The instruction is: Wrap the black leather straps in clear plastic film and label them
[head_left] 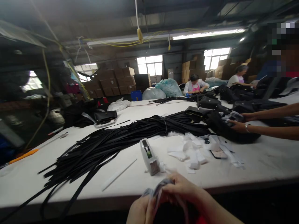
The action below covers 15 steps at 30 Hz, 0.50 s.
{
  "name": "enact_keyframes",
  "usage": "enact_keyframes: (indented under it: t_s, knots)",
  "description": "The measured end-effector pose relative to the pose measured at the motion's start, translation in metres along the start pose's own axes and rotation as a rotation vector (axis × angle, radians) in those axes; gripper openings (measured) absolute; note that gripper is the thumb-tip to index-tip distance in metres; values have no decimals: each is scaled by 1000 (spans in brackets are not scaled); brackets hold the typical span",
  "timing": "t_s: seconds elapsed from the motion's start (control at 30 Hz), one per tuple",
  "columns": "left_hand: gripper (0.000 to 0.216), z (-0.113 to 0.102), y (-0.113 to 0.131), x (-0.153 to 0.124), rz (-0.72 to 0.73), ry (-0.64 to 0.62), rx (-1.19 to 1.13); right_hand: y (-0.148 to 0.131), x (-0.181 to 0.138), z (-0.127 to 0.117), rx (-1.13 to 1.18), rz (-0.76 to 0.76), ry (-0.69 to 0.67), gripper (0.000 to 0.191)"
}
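At the bottom middle, my left hand (139, 210) and my right hand (181, 188) are closed on a crumpled thin grey piece (161, 185); I cannot tell whether it is cloth or plastic. Something black below it, between my forearms, is too dark to make out. Just beyond my hands stands a grey tape dispenser (149, 158) on the white table (130, 183). A thin white strip (119, 175) lies to its left, and crumpled white paper or fabric pieces (190, 151) are to its right.
Long black straps (112, 137) lie bundled across the table, some over the front edge. Another person's hands (239, 123) handle a black bag (233, 132) at right. Two people (195, 85) sit farther back. An orange-handled tool (23, 156) lies at left, and cartons (108, 82) are stacked behind.
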<state>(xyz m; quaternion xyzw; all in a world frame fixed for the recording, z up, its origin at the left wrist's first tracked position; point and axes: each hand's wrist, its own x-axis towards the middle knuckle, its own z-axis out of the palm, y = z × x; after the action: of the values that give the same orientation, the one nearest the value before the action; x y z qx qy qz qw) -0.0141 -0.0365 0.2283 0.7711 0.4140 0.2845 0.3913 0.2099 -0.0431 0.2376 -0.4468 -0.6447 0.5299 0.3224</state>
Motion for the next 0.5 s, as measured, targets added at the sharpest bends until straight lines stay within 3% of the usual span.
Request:
enact_keyframes:
  t_s: [0.07, 0.1, 0.17, 0.2, 0.27, 0.33, 0.43, 0.5]
  knots:
    - [73, 4, 18, 3, -306, -219, -408, -1, 3, -6, -218, -79, 242, 35]
    - [74, 4, 27, 6, -387, -253, -608, -2, 4, -5, -289, -136, 301, 42]
    - [70, -3, 42, 13, -482, -252, -948, -2, 3, 3, -295, -215, 230, 57]
    - [69, -8, 49, 17, -506, -271, -1074, -1, 3, 9, -248, -230, 149, 55]
    - [69, -19, 60, 25, -498, -273, -1255, 4, 4, 22, -131, -203, 26, 48]
    - [70, -32, 68, 31, -443, -206, -1358, 14, 5, 33, -23, -111, -1, 51]
    - [68, -53, 77, 39, -329, -53, -1422, 27, 6, 38, 130, 47, -30, 64]
    - [65, -66, 79, 44, -215, 66, -1416, 30, 3, 36, 233, 130, -76, 62]
